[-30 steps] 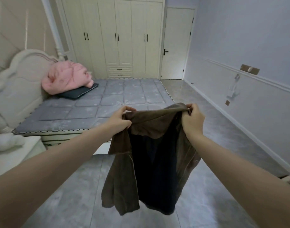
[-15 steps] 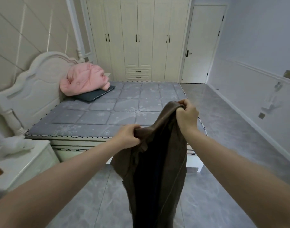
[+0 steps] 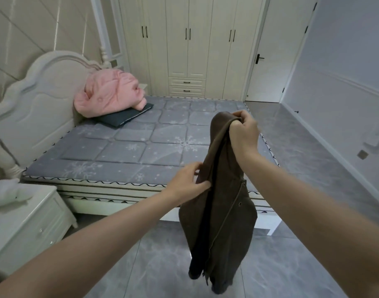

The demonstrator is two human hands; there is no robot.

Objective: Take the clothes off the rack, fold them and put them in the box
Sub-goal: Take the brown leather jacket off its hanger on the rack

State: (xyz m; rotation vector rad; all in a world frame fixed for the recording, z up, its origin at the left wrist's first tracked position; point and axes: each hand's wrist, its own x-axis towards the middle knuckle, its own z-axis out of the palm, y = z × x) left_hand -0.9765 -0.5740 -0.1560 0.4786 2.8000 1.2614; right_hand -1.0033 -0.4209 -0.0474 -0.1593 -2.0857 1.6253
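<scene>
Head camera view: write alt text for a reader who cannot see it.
Two bare hands hold a brown corduroy jacket up in the air: the right hand grips its top, the left hand pinches its edge lower down. Behind it stands a bed with a grey quilted mattress, bearing a crumpled pink padded jacket on a dark pillow.

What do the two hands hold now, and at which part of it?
Both hold the brown cloth jacket, which hangs in the air. The right hand grips its top edge; the left hand pinches the edge lower down.
</scene>
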